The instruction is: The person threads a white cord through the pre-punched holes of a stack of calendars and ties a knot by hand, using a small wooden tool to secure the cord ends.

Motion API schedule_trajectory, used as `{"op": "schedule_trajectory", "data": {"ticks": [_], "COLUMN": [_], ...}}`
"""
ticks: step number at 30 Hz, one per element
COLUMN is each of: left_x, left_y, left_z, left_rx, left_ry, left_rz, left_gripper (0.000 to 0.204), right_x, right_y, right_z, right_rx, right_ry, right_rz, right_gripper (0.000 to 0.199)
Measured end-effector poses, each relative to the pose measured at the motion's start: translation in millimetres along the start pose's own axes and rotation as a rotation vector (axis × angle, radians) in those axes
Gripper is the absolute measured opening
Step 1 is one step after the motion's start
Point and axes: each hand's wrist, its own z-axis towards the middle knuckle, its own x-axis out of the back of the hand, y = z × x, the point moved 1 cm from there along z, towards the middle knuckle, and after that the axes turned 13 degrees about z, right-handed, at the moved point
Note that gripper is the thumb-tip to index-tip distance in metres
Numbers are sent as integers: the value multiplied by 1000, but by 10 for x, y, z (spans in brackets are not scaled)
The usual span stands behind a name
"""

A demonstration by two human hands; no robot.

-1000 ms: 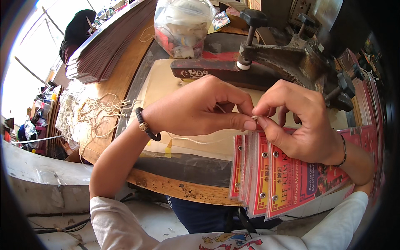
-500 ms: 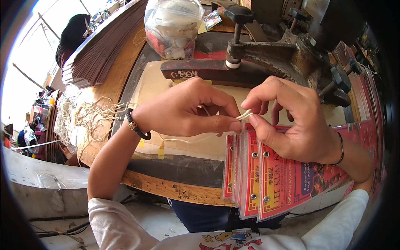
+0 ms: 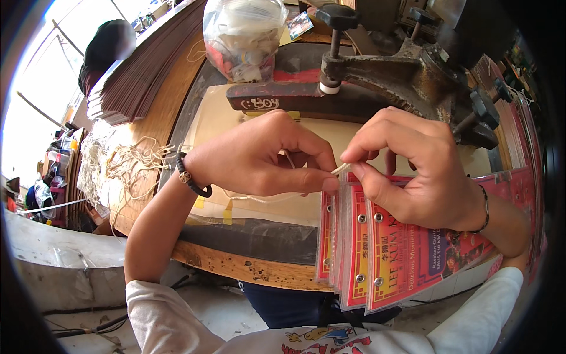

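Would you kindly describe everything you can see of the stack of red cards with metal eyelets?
The stack of red cards looks like glossy printed card or plastic, red with yellow borders, each with metal eyelets near one edge. The cards are fanned slightly and stand on edge, leaning over the front edge of the workbench. The right hand rests on top of them, and the left hand meets it at their top corner, pinching a pale string.

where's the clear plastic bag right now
In the head view, the clear plastic bag sits at top centre, just behind the black metal press, right of the brown paper stack.
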Motion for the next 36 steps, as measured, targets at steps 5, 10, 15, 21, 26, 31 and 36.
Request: {"op": "schedule_trajectory", "data": {"ticks": [5, 10, 15, 21, 26, 31, 36], "left_x": [-21, -17, -31, 17, 5, 21, 3], "left_y": [-10, -43, -90, -46, -39, -23, 18], "left_z": [12, 16, 13, 0, -4, -12, -4], "left_rx": [-46, -102, -144, -115, -128, -110, -221], "left_ry": [96, 131, 171, 101, 119, 185, 292], "left_rz": [-73, -60, -35, -59, -47, 26, 228], "left_gripper": [16, 15, 13, 11, 10, 12, 14], "right_x": [10, 10, -32, -3, -1, -20, -25], "right_y": [-11, -21, -5, -25, -27, -8, -34], "right_z": [17, 29, 36, 47, 40, 20, 22], "right_rx": [12, 2, -25, -7, -8, -115, -133], "right_ry": [-11, -18, 21, -25, -47, -40, -71], "right_rz": [-19, -13, 3, -32, -36, 11, 29], "right_gripper": [12, 15, 20, 16, 11, 10, 12]}}
